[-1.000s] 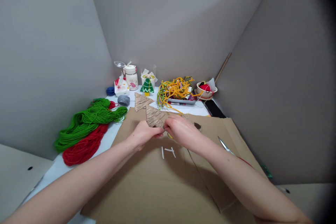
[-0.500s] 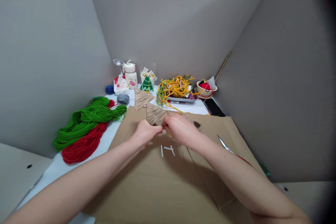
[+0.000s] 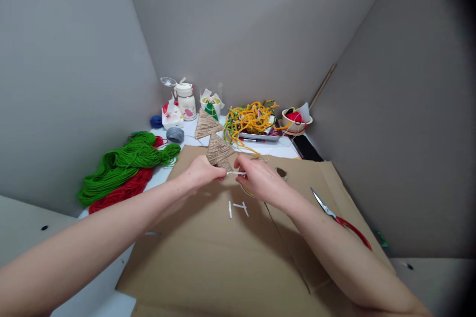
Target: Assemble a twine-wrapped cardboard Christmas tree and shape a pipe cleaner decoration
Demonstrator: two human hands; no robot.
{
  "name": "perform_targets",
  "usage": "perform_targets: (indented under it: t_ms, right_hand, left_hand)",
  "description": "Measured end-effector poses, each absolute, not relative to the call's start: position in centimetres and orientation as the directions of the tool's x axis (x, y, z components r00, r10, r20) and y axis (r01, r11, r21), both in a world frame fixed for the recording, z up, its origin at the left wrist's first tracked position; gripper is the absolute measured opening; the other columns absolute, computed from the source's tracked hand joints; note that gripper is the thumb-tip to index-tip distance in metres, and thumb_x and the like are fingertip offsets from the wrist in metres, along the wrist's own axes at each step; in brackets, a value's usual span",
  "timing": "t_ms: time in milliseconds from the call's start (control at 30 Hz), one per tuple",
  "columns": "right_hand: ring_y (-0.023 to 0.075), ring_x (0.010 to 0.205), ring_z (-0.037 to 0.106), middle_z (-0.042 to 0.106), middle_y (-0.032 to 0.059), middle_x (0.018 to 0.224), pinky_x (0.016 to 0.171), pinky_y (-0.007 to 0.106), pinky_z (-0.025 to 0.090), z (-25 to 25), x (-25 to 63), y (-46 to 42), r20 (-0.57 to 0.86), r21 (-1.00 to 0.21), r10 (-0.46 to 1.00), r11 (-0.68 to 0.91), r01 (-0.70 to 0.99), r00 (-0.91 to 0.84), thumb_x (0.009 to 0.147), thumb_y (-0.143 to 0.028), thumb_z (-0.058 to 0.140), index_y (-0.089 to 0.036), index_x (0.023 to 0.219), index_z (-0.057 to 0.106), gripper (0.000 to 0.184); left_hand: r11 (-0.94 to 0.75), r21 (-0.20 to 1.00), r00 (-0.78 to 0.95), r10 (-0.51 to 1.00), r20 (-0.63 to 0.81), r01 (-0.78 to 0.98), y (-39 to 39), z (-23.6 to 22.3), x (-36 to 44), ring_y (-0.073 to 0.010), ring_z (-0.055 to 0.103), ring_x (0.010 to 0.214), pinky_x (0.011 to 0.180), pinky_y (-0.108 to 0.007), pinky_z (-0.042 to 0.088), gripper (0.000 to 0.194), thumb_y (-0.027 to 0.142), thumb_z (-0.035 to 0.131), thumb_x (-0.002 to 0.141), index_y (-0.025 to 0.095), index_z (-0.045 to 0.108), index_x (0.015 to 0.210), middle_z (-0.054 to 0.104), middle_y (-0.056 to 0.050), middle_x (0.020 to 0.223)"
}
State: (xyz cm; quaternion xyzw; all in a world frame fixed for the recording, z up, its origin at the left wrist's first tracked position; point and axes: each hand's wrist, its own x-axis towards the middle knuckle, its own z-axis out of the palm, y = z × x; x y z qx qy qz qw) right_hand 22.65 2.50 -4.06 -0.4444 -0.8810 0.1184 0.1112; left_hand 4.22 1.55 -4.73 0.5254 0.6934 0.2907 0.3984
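Note:
My left hand is closed on the lower edge of a twine-wrapped tree shape, made of brown triangles. A second twine-wrapped triangle shows just above it; whether the two are joined I cannot tell. A thin white strip runs from my left thumb to the fingers of my right hand, which pinch its other end. Below my hands, several short white strips lie on the cardboard sheet. A yellow ring-like edge peeks out beneath my right hand.
Red-handled scissors lie right, a twine roll nearer the middle. Green yarn and red yarn are left. Behind stand a white bottle, a tray of yellow yarn and a bowl. Grey walls surround the table.
My right hand has moved slightly right, away from the left, and a white strip now shows stretched between them. The twine-wrapped tree shape has risen and tilted a little.

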Motion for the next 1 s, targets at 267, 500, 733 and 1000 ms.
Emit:
perform_targets:
  t_ms: [267,500,733,1000]
  right_hand:
    - [0.0147,0.075,0.056,0.064,0.0021,0.081,0.06,0.023,0.03,-3.6,23.4,2.6,0.115,-0.313,0.788,0.606,0.731,-0.604,0.085,-0.029,0.051,-0.021,0.083,0.062,0.013]
    - [0.0142,0.077,0.054,0.063,0.003,0.081,0.066,0.024,0.032,-3.6,23.6,2.7,0.202,-0.342,0.742,0.665,0.664,-0.64,0.085,-0.026,0.053,-0.02,0.082,0.065,0.014]
    - [0.013,0.072,0.054,0.064,0.0018,0.078,0.067,0.024,0.032,-3.9,23.7,3.1,0.2,-0.409,0.74,0.658,0.632,-0.642,0.082,-0.027,0.058,-0.02,0.079,0.066,0.011]
    - [0.0136,0.074,0.056,0.065,0.0017,0.077,0.069,0.025,0.034,-4.4,23.5,3.3,0.201,-0.495,0.729,0.652,0.574,-0.655,0.079,-0.028,0.062,-0.022,0.081,0.069,0.01]
  left_hand:
    - [0.249,0.852,-0.061,0.966,-0.25,0.461,1.4,-5.0,3.5,-0.014,0.051,0.052,0.046,-0.023,0.037,0.013,0.025,0.066,0.051,0.014,0.065,0.057,0.058,-0.001,0.053]
    - [0.257,0.896,-0.032,0.964,-0.263,0.363,0.7,-5.0,3.4,-0.0142,0.053,0.051,0.047,-0.024,0.038,0.012,0.021,0.067,0.05,0.014,0.067,0.061,0.06,-0.002,0.054]
    - [0.277,0.91,0.007,0.956,-0.294,0.308,-0.1,-4.3,3.4,-0.0152,0.054,0.052,0.048,-0.024,0.039,0.009,0.02,0.067,0.052,0.015,0.067,0.059,0.061,-0.002,0.052]
    - [0.362,0.927,0.108,0.922,-0.371,0.097,-0.9,-3.4,4.1,-0.0105,0.054,0.051,0.049,-0.02,0.041,0.006,0.014,0.067,0.055,0.013,0.064,0.061,0.062,-0.001,0.058]
